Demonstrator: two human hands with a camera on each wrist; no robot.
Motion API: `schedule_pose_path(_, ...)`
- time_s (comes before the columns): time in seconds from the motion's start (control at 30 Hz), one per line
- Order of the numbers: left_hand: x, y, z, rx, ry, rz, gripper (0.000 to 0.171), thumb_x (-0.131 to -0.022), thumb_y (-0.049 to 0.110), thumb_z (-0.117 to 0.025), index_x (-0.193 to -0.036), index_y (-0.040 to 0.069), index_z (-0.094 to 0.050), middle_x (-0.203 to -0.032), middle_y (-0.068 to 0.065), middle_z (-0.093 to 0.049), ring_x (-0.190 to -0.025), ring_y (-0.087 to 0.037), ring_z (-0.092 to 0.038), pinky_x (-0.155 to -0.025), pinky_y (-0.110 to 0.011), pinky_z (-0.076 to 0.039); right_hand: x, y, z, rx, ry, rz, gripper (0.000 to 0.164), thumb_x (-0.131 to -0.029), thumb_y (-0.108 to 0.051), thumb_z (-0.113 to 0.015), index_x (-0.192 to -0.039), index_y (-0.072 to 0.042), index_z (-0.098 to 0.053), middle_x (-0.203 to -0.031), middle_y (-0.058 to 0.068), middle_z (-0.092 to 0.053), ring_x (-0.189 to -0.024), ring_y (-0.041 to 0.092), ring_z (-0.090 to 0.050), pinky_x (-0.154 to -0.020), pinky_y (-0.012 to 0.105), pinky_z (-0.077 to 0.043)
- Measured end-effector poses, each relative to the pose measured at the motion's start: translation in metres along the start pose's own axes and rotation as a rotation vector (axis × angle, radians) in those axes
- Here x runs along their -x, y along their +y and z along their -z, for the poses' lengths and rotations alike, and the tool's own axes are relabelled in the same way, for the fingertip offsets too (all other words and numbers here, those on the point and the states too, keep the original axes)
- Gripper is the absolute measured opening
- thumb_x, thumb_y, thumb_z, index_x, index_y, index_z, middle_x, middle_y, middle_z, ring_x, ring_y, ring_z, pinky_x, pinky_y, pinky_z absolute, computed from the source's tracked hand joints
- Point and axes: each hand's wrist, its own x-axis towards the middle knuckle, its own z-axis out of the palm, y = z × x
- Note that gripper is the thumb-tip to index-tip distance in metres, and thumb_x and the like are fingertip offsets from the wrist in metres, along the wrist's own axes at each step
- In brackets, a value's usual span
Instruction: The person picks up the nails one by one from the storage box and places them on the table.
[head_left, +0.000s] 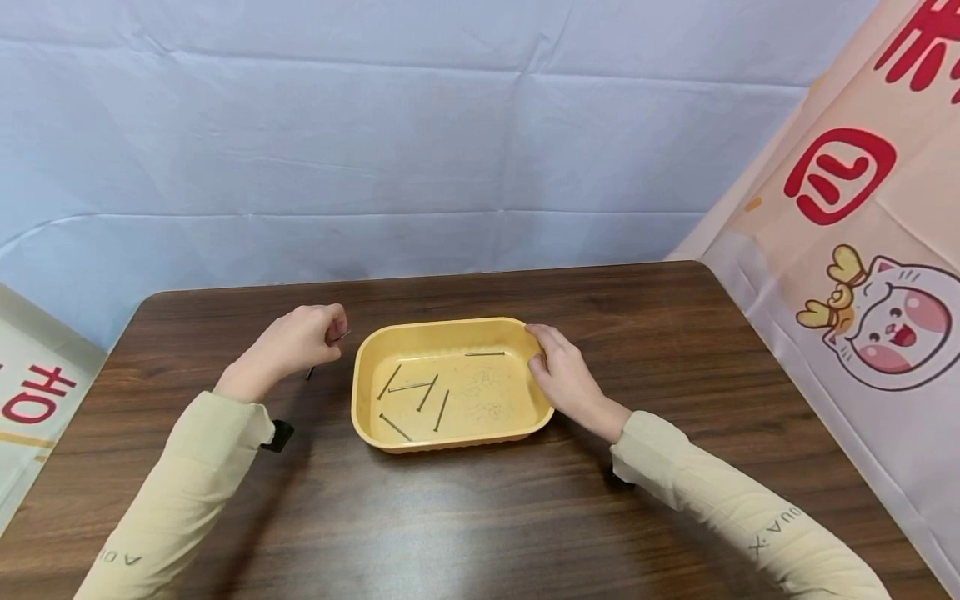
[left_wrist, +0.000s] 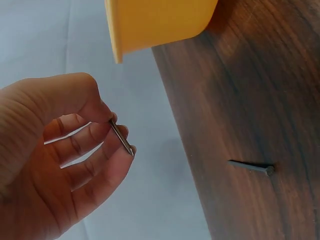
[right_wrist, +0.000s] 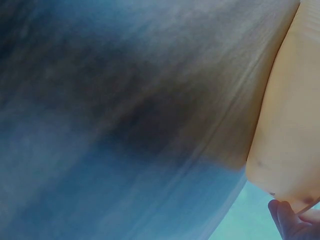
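Note:
A nail (left_wrist: 121, 136) is pinched between the thumb and fingertips of my left hand (head_left: 303, 333), which hovers over the table left of the tray. Below that hand a second nail (left_wrist: 252, 166) lies on the wood, mostly hidden by the hand in the head view. The yellow plastic tray (head_left: 457, 440) sits mid-table with several dark nails (head_left: 442, 411) scattered on its floor. My right hand (head_left: 568, 375) grips the tray's right end, thumb over the rim. In the right wrist view, only fingertips (right_wrist: 287, 220) show at the tray's edge.
The dark wood-grain table (head_left: 465, 525) has its far edge near a pale cloth backdrop (head_left: 375, 150). A printed banner (head_left: 847, 250) hangs along the right side, and another printed sheet (head_left: 37, 392) stands at the left.

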Motion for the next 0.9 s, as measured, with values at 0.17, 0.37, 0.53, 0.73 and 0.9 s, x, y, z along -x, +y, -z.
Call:
schedule_pose_path(0.17,0.002,-0.003,-0.005,-0.006,-0.026,0.008,0.016,-0.073,0.003,-0.062,-0.087,0.006,-0.055,-0.069,0.0,-0.05,-0.061,-0.015,-0.045,-0.056,-0.031,-0.038,0.0,0.0,0.0,0.003,-0.006,-0.005,0.042,-0.084,0.002,-0.046,-0.126,0.003,-0.048,-0.124,0.018,-0.05,-0.111,0.028,-0.05,-0.086,0.04,-0.045)
schedule_pose_path(0.37,0.006,-0.007,-0.009,-0.017,-0.049,0.023,0.017,-0.072,0.004,-0.062,-0.087,0.006,-0.055,-0.069,0.001,-0.049,-0.059,-0.014,-0.046,-0.055,-0.03,-0.037,0.0,0.0,0.0,0.004,-0.011,-0.009,0.042,-0.084,0.002,-0.046,-0.126,0.003,-0.047,-0.124,0.018,-0.05,-0.11,0.029,-0.051,-0.083,0.04,-0.046)
schedule_pose_path(0.53,0.009,-0.009,-0.012,-0.02,-0.058,0.023,0.017,-0.072,0.004,-0.063,-0.087,0.007,-0.056,-0.07,0.001,-0.05,-0.06,-0.014,-0.046,-0.054,-0.03,-0.037,0.0,0.0,0.001,-0.001,-0.011,-0.004,0.042,-0.085,0.002,-0.046,-0.126,0.004,-0.047,-0.124,0.018,-0.049,-0.11,0.029,-0.051,-0.083,0.04,-0.046)
schedule_pose_path(0.73,0.012,-0.013,-0.016,-0.028,-0.063,0.014,0.017,-0.072,0.005,-0.064,-0.087,0.008,-0.057,-0.071,0.002,-0.051,-0.062,-0.014,-0.047,-0.053,-0.031,-0.037,0.0,0.0,0.0,-0.003,-0.012,0.0,0.042,-0.085,0.001,-0.046,-0.126,0.004,-0.047,-0.124,0.019,-0.049,-0.109,0.029,-0.051,-0.083,0.04,-0.046)
schedule_pose_path(0.9,0.012,-0.014,-0.019,-0.022,-0.082,0.008,0.018,-0.071,0.005,-0.065,-0.087,0.007,-0.057,-0.071,0.002,-0.051,-0.063,-0.014,-0.048,-0.054,-0.032,-0.038,0.0,0.001,0.0,-0.005,-0.018,-0.006,0.042,-0.085,0.001,-0.046,-0.127,0.003,-0.047,-0.124,0.018,-0.049,-0.111,0.028,-0.051,-0.084,0.039,-0.046)
